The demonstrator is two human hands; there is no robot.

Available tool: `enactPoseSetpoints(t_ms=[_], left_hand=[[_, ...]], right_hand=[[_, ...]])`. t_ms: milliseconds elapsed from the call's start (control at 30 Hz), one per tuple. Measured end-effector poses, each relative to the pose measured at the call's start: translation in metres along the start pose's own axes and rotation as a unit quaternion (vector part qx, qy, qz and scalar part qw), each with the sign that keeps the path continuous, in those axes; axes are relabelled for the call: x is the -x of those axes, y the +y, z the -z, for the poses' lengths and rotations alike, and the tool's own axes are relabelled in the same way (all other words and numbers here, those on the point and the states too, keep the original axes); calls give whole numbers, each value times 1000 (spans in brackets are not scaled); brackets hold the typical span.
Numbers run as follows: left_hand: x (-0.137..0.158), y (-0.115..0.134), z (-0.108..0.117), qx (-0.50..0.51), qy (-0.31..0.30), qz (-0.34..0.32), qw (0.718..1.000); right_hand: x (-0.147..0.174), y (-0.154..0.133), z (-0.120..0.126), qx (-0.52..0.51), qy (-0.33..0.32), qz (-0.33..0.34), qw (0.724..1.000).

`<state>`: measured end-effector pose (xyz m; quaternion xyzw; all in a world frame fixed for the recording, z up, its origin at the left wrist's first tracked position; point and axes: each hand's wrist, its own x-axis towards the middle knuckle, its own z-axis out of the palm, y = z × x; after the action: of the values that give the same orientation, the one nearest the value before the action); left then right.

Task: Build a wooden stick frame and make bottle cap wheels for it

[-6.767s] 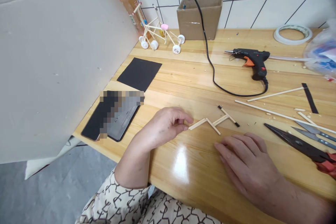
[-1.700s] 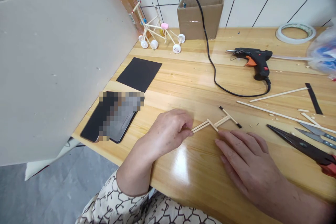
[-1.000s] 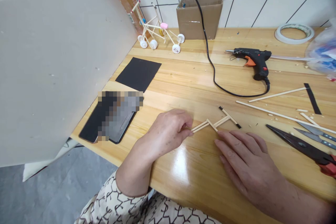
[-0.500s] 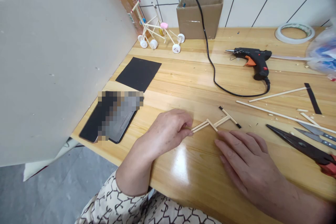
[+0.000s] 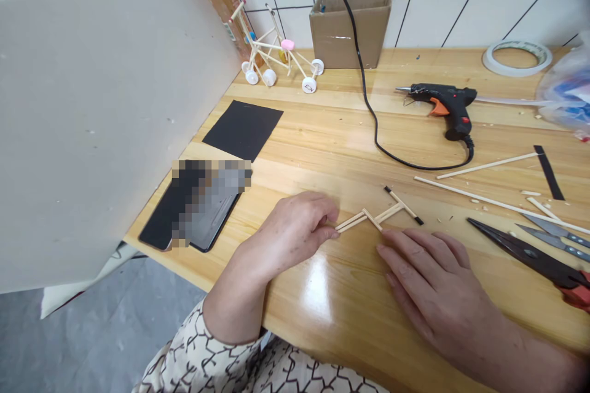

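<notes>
A small frame of thin wooden sticks [image 5: 389, 215] lies on the table between my hands. At its right end is a crossbar with black-wrapped tips [image 5: 402, 204]. My left hand [image 5: 295, 230] is closed in a pinch, thumb and finger on the left ends of two nearly parallel sticks [image 5: 353, 221]. Palm down on the table, my right hand [image 5: 437, 282] has its fingers stretched out. Its fingertips touch the near end of a short slanting stick [image 5: 373, 220] of the frame, covering that end.
Behind stand a stick-built tricycle model [image 5: 271, 49], a bottle [image 5: 219, 0] and a cardboard box [image 5: 350, 27]. A glue gun [image 5: 449, 104] trails its black cord. Loose sticks [image 5: 479, 195], scissors [image 5: 530, 255] and tape [image 5: 517, 58] lie right; black sheet [image 5: 243, 129] and phones [image 5: 216, 221] left.
</notes>
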<state>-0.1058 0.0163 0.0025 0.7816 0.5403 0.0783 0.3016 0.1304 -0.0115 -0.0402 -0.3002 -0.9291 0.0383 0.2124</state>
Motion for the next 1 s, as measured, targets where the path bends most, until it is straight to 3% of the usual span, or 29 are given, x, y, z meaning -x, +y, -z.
enactPoseSetpoints(t_ms=[500,700,1000], left_hand=[[1,-1,4,15,-8,-8,1000],[3,0,2,30,26,-10,999],[2,8,-13,-54,91,-101,989]], right_hand=[[1,0,-1,3,-5,0,1000],[2,0,-1,6,-7,-6,1000],[1,0,0,12,-5,0,1000]])
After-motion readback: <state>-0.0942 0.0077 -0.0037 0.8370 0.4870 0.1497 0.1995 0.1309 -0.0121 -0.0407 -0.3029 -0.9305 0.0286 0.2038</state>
